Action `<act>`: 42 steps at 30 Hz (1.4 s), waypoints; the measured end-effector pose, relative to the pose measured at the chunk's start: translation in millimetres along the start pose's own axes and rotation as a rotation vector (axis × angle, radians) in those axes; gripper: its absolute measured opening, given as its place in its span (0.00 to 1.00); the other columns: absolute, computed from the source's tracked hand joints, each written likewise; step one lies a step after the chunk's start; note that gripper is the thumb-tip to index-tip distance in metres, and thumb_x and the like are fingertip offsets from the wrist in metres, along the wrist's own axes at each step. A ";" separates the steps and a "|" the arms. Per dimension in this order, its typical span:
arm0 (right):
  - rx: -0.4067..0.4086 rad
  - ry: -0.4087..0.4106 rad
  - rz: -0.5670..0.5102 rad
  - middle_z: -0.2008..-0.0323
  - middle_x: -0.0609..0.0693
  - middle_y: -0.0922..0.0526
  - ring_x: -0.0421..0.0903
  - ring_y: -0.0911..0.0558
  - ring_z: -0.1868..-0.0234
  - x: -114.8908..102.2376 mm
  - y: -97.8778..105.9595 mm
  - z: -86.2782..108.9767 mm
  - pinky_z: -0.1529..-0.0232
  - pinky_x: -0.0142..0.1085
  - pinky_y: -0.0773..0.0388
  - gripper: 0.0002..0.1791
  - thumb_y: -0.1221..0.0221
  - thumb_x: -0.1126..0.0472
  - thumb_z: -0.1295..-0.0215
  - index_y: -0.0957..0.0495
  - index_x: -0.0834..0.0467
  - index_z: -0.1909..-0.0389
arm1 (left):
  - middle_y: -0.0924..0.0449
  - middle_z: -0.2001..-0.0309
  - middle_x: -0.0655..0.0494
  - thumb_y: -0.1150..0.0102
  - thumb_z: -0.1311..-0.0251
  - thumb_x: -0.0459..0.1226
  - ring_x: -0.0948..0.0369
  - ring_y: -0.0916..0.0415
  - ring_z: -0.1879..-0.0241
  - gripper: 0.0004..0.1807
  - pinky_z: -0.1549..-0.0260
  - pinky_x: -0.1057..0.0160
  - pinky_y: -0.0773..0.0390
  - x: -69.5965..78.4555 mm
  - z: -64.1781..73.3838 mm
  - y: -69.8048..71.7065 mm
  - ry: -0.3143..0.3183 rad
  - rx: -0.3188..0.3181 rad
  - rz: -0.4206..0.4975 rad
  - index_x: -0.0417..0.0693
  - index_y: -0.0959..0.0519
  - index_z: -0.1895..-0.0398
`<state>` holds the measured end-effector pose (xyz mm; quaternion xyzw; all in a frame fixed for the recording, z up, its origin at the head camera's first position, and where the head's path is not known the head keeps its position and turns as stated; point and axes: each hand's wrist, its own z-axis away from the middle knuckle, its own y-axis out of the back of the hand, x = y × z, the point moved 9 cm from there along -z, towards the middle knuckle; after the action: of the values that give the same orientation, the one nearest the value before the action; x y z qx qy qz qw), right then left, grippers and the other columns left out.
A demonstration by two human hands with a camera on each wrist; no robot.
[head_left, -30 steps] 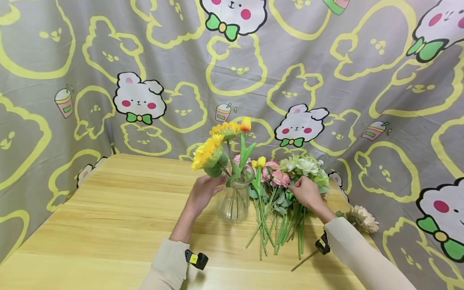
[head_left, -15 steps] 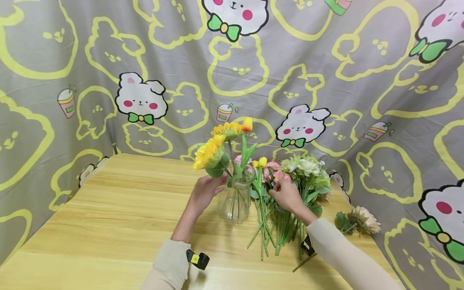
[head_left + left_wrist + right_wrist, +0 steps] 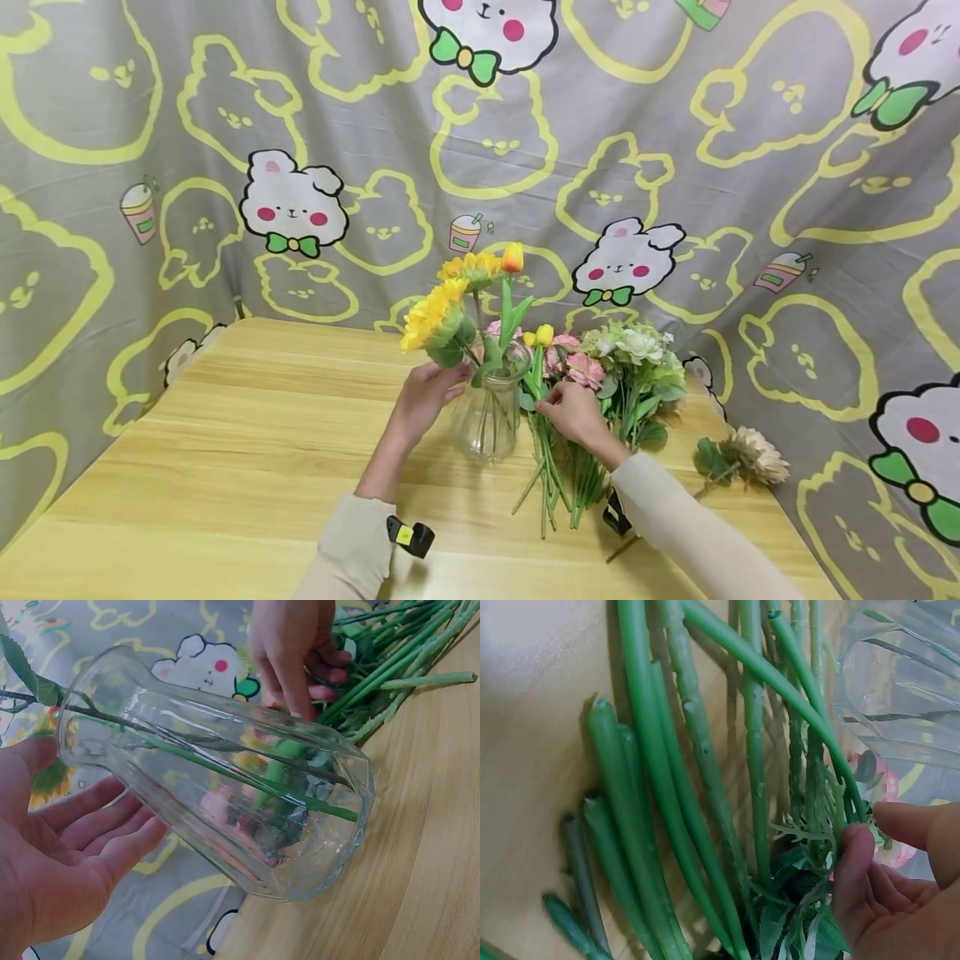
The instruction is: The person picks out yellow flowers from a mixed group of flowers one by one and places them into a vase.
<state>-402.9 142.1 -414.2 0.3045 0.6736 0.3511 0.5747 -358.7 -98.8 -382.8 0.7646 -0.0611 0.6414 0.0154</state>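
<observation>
A clear glass vase stands on the table, holding yellow sunflowers and an orange tulip. My left hand is at the vase's left side near its neck. The left wrist view shows this hand's fingers loosely extended beside the glass, not wrapped round it. My right hand is just right of the vase, at the stems of yellow tulips. In the right wrist view, thumb and forefinger pinch thin green stems close to leaves. Its other fingers are loosely curled.
Pink flowers and white-green flowers lie in a pile right of the vase, stems toward the front. A cream flower lies at the table's right edge. A patterned curtain hangs behind the wooden table.
My right hand has moved left, from the white-green flowers past the pink ones to the yellow tulip stems. The left hand and the vase have stayed in place.
</observation>
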 end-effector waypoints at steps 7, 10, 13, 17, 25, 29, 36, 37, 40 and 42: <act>0.008 0.010 0.034 0.83 0.48 0.22 0.42 0.33 0.85 -0.3 -2.5 -0.4 0.82 0.33 0.35 0.11 0.31 0.56 0.36 0.19 0.58 0.72 | 0.22 0.37 0.39 0.45 0.26 0.47 0.45 0.24 0.35 0.26 0.36 0.53 0.21 -0.1 -1.8 -1.8 -0.006 -0.013 0.016 0.37 0.24 0.36; 0.009 0.013 0.050 0.83 0.48 0.22 0.42 0.32 0.85 -0.3 -2.9 -1.1 0.82 0.33 0.35 0.11 0.30 0.56 0.37 0.19 0.57 0.73 | 0.22 0.37 0.39 0.45 0.26 0.46 0.45 0.24 0.35 0.25 0.35 0.53 0.22 -0.2 -2.3 -1.9 -0.007 -0.016 0.024 0.37 0.24 0.36; 0.003 0.000 0.052 0.82 0.48 0.21 0.43 0.31 0.84 0.4 -3.8 -2.1 0.81 0.33 0.34 0.11 0.30 0.57 0.37 0.19 0.57 0.73 | 0.22 0.36 0.40 0.45 0.26 0.46 0.46 0.24 0.35 0.25 0.35 0.54 0.21 -0.5 -2.2 -1.7 -0.006 -0.018 0.026 0.38 0.24 0.36; 0.001 -0.013 0.055 0.81 0.48 0.21 0.43 0.29 0.82 2.2 -5.5 -3.4 0.80 0.33 0.33 0.10 0.31 0.58 0.37 0.20 0.57 0.73 | 0.22 0.36 0.40 0.45 0.26 0.47 0.46 0.24 0.35 0.26 0.36 0.54 0.21 -0.1 -1.5 -1.6 -0.009 -0.015 0.018 0.38 0.24 0.35; 0.016 -0.010 0.013 0.78 0.50 0.20 0.44 0.27 0.81 -2.2 -1.2 -2.3 0.79 0.34 0.31 0.06 0.34 0.64 0.36 0.19 0.59 0.72 | 0.21 0.37 0.43 0.45 0.26 0.47 0.48 0.24 0.35 0.24 0.36 0.56 0.21 -1.8 -0.9 -1.6 0.008 -0.017 0.021 0.40 0.23 0.36; 0.013 -0.017 -0.061 0.82 0.51 0.22 0.44 0.27 0.84 -6.7 6.5 -1.6 0.79 0.34 0.29 0.04 0.36 0.66 0.35 0.19 0.61 0.69 | 0.21 0.38 0.43 0.45 0.26 0.46 0.48 0.23 0.36 0.24 0.36 0.56 0.21 -1.6 -1.4 -1.6 0.009 -0.014 0.024 0.39 0.23 0.37; 0.025 0.000 -0.157 0.85 0.55 0.20 0.47 0.24 0.86 -17.0 31.3 -1.7 0.83 0.33 0.30 0.05 0.38 0.65 0.32 0.19 0.62 0.67 | 0.20 0.38 0.43 0.45 0.26 0.46 0.48 0.23 0.36 0.23 0.37 0.55 0.20 -0.8 -1.4 -0.9 -0.001 -0.011 0.010 0.40 0.22 0.37; 0.031 0.000 -0.154 0.84 0.55 0.20 0.49 0.23 0.85 -17.7 35.0 -2.1 0.82 0.34 0.29 0.05 0.38 0.64 0.32 0.18 0.62 0.65 | 0.20 0.38 0.43 0.45 0.26 0.47 0.48 0.23 0.36 0.23 0.37 0.55 0.20 -0.6 -1.1 -0.5 -0.005 -0.013 0.007 0.40 0.22 0.37; 0.058 -0.008 -0.141 0.81 0.54 0.18 0.54 0.19 0.81 -19.5 46.3 -2.2 0.80 0.35 0.26 0.06 0.38 0.62 0.31 0.18 0.62 0.62 | 0.21 0.38 0.43 0.45 0.26 0.47 0.48 0.23 0.36 0.24 0.36 0.54 0.21 -0.7 -0.7 0.2 -0.015 -0.020 0.000 0.41 0.22 0.37; 0.074 -0.008 -0.135 0.78 0.56 0.16 0.56 0.17 0.79 -21.0 53.2 -2.1 0.78 0.36 0.25 0.06 0.39 0.62 0.30 0.18 0.62 0.61 | 0.21 0.37 0.44 0.46 0.26 0.47 0.48 0.23 0.35 0.23 0.36 0.54 0.21 -0.7 -0.7 -0.4 -0.015 -0.025 0.000 0.42 0.22 0.37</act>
<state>-401.4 155.0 -358.5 0.2808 0.7029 0.2850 0.5881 -359.5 -98.3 -383.4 0.7693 -0.0691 0.6347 0.0246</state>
